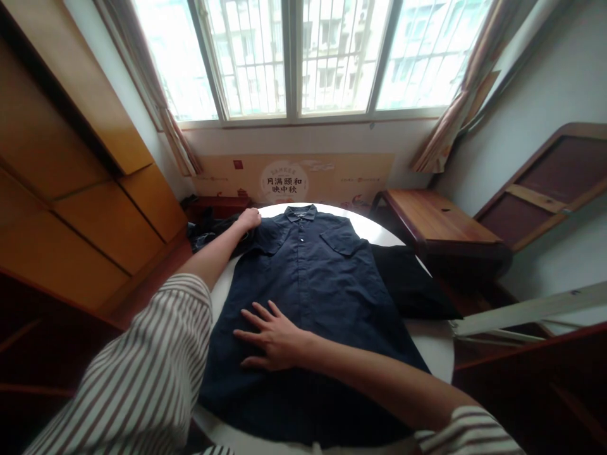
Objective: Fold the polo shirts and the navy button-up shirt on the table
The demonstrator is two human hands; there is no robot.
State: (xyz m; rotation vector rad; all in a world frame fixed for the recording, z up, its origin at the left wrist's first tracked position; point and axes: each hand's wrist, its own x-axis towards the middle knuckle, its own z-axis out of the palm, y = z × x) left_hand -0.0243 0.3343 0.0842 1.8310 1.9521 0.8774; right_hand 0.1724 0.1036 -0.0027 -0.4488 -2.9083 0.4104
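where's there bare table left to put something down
Bare white table shows at the near right rim, below the black cloth, and a sliver by the collar. The navy shirt fills the middle, under the right hand; the left hand grips its shoulder.

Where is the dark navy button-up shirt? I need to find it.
In the head view, the dark navy button-up shirt lies flat on the round white table, collar toward the window, under the right hand.

Shirt [313,278] flat on table [439,351] (wooden bench [436,221] right, window [303,57] behind).
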